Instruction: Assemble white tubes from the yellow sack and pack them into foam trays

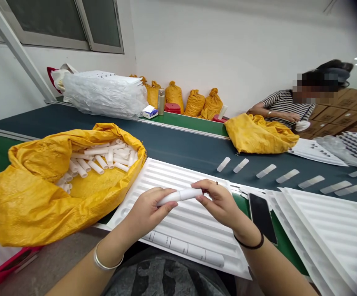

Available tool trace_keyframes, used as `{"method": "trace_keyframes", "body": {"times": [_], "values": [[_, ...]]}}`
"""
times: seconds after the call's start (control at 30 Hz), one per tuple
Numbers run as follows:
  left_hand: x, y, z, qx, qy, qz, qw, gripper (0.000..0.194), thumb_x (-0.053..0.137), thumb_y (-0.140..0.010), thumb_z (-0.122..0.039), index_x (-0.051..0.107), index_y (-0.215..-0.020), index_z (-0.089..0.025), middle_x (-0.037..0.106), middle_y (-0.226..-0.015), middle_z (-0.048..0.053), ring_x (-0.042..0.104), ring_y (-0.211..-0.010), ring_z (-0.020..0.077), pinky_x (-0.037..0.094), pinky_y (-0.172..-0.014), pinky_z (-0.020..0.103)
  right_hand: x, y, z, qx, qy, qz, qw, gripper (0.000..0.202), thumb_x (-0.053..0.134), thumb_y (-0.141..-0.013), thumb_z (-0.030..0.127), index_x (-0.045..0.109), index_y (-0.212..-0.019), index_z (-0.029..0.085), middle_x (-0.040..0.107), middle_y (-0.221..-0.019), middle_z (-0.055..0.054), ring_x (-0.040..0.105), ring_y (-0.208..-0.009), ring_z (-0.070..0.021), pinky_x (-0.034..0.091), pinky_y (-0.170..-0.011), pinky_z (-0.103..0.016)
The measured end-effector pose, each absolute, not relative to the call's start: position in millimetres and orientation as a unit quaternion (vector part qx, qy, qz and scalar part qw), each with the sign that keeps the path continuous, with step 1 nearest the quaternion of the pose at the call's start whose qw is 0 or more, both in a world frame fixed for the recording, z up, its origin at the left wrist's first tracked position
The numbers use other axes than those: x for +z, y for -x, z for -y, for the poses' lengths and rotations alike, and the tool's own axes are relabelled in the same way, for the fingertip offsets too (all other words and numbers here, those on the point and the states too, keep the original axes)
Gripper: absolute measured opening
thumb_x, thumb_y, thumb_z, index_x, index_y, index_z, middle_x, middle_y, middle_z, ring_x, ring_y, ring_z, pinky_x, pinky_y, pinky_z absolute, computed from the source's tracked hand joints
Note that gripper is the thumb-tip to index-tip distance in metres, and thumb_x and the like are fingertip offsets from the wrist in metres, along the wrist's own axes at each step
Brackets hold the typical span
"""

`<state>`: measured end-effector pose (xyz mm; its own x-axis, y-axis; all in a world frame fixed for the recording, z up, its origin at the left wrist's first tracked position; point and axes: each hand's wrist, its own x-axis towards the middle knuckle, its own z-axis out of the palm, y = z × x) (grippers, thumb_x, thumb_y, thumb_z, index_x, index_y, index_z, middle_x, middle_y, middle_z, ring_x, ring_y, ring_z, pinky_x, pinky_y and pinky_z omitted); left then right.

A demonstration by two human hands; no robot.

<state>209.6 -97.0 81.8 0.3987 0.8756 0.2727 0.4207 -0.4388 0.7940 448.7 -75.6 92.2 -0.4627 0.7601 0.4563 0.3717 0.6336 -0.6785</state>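
Observation:
Between my two hands is a white plastic tube (180, 195) with a seam near its middle, tilted slightly up to the right. My left hand (154, 205) grips its left end between thumb and fingers. At the other end, the fingertips of my right hand (217, 201) pinch the tube. Below them lies a white ridged tray (178, 224), with several printed white tubes (178, 246) in its nearest groove. To the left, an open yellow sack (42, 197) holds many loose white tubes (96, 166).
A dark conveyor belt (172, 144) carries spaced tubes (266, 171) on the right. A phone (262, 218) lies beside stacked trays (329, 238). Across the belt, a person (281, 109) works behind another yellow sack (258, 133). A plastic-wrapped bundle (104, 94) sits at the back left.

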Motion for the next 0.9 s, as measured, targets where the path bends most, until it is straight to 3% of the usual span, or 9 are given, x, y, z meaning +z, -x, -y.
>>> {"method": "trace_keyframes", "body": {"times": [0.17, 0.57, 0.73, 0.83, 0.9], "values": [[82.6, -207.7, 97.8, 0.352, -0.808, -0.414, 0.228, 0.029, 0.053, -0.091, -0.032, 0.060, -0.115, -0.017, 0.065, -0.089, 0.005, 0.060, -0.080, 0.0161, 0.047, -0.075, 0.027, 82.3, -448.8, 74.1, 0.324, 0.388, 0.763, 0.404, 0.025, 0.059, -0.089, 0.032, 0.062, -0.110, 0.020, 0.060, -0.081, -0.003, 0.056, -0.071, -0.0141, 0.049, -0.063, -0.026], [71.0, -210.6, 95.2, 0.370, -0.856, -0.351, 0.080, 0.037, 0.053, -0.091, -0.021, 0.048, -0.127, -0.014, 0.065, -0.097, 0.010, 0.059, -0.089, 0.0195, 0.049, -0.079, 0.032, 87.4, -433.3, 77.2, 0.496, 0.406, 0.659, 0.394, 0.032, 0.062, -0.084, 0.044, 0.062, -0.100, 0.015, 0.059, -0.066, -0.001, 0.059, -0.057, -0.0117, 0.053, -0.055, -0.025], [69.4, -212.1, 97.0, 0.362, -0.862, -0.345, 0.077, 0.048, 0.048, -0.093, -0.023, 0.035, -0.139, -0.015, 0.063, -0.089, 0.008, 0.058, -0.079, 0.0188, 0.050, -0.071, 0.031, 85.4, -429.3, 81.1, 0.481, 0.399, 0.680, 0.385, 0.029, 0.057, -0.089, 0.041, 0.062, -0.103, 0.016, 0.060, -0.069, -0.002, 0.057, -0.059, -0.0116, 0.050, -0.056, -0.024], [60.1, -211.7, 100.9, 0.324, -0.874, -0.347, 0.103, 0.054, 0.047, -0.094, -0.023, 0.027, -0.144, -0.017, 0.063, -0.091, 0.009, 0.059, -0.081, 0.0200, 0.051, -0.072, 0.032, 77.9, -428.5, 80.1, 0.421, 0.389, 0.762, 0.303, 0.028, 0.055, -0.090, 0.040, 0.064, -0.105, 0.018, 0.064, -0.081, -0.005, 0.059, -0.067, -0.0136, 0.050, -0.061, -0.026], [52.9, -209.6, 100.8, 0.270, -0.885, -0.358, 0.127, 0.061, 0.050, -0.092, -0.023, 0.022, -0.146, -0.018, 0.064, -0.094, 0.009, 0.060, -0.085, 0.0215, 0.052, -0.075, 0.034, 68.6, -427.9, 73.2, 0.312, 0.366, 0.847, 0.227, 0.024, 0.062, -0.086, 0.037, 0.067, -0.102, 0.019, 0.064, -0.089, -0.007, 0.059, -0.074, -0.0161, 0.049, -0.067, -0.028]]}}
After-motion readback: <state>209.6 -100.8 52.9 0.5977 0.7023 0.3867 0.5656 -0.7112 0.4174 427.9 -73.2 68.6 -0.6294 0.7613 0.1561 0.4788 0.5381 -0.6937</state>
